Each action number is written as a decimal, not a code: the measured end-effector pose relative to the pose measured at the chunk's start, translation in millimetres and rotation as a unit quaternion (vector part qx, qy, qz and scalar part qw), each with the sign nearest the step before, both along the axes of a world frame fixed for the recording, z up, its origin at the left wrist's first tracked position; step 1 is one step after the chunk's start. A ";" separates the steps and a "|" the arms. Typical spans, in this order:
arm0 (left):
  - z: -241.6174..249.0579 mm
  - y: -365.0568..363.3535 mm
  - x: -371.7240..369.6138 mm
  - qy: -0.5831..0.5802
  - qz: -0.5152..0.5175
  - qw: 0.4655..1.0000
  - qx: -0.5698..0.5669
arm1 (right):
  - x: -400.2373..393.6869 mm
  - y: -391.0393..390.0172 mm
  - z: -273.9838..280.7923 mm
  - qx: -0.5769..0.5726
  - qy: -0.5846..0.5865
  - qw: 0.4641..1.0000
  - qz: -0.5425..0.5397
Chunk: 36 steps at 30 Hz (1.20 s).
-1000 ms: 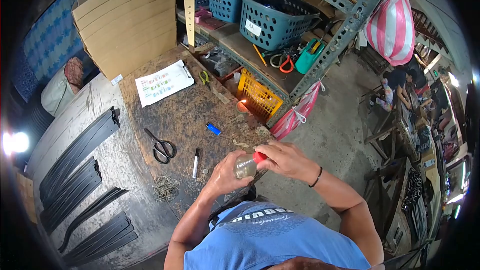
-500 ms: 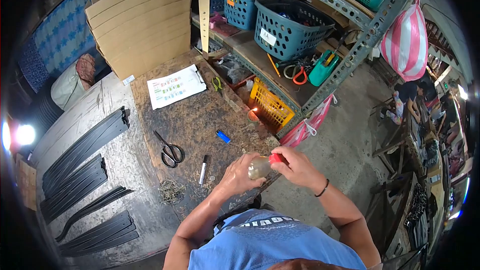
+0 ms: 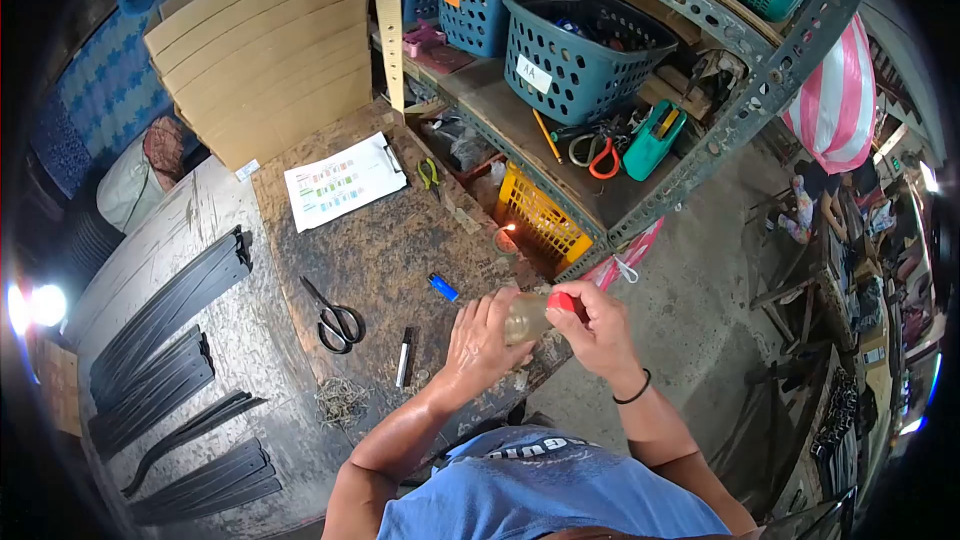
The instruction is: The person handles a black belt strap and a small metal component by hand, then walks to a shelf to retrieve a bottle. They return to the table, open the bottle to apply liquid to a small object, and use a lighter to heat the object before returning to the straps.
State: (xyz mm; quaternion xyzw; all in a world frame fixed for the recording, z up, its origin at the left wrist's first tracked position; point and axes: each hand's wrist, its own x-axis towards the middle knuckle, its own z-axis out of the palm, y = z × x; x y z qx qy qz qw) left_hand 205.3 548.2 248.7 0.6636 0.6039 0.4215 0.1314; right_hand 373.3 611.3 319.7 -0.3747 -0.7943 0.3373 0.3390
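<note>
Seen from the head camera, a person in a blue shirt (image 3: 560, 485) holds a clear bottle (image 3: 535, 320) on its side at the near edge of a worn wooden tabletop (image 3: 380, 258). The left hand (image 3: 480, 338) is wrapped around the bottle's lower end; the right hand (image 3: 598, 332), below a black wristband (image 3: 632, 389), grips the red cap (image 3: 561, 302) between thumb and fingers (whether the cap is loose cannot be told). Just beyond the left hand lies a blue lighter (image 3: 443, 288), with a marker (image 3: 404, 360) and black scissors (image 3: 328, 307) to its left and a tangle of wire (image 3: 342, 402) nearer the person. A small flame (image 3: 511, 228) burns beside a yellow crate (image 3: 541, 219). Farther back, pliers (image 3: 428, 174) lie near a printed sheet (image 3: 340, 188) on a clipboard. Bundles of black strips (image 3: 180, 275) lie at left, and blue-green baskets (image 3: 583, 62) stand on the shelf.
</note>
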 end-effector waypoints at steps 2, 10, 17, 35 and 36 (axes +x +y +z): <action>-2.6 13.5 -2.4 0.013 0.020 1.000 0.016 | -14.5 11.1 -9.9 0.009 0.035 0.999 -0.037; -2.5 95.2 -50.0 0.099 0.069 0.985 0.122 | -58.7 71.6 -21.2 -0.066 0.142 0.984 -0.088; 66.3 222.9 -128.7 -0.208 0.072 0.973 0.072 | 2.6 61.0 -39.7 0.067 -0.087 0.986 0.125; -10.5 536.9 -193.8 -0.379 0.024 0.918 0.117 | 147.6 -0.8 -144.1 -0.118 -0.145 0.981 -0.048; -11.7 533.8 -194.6 -0.310 0.066 0.944 0.091 | 152.2 0.6 -142.0 -0.144 -0.101 0.983 -0.044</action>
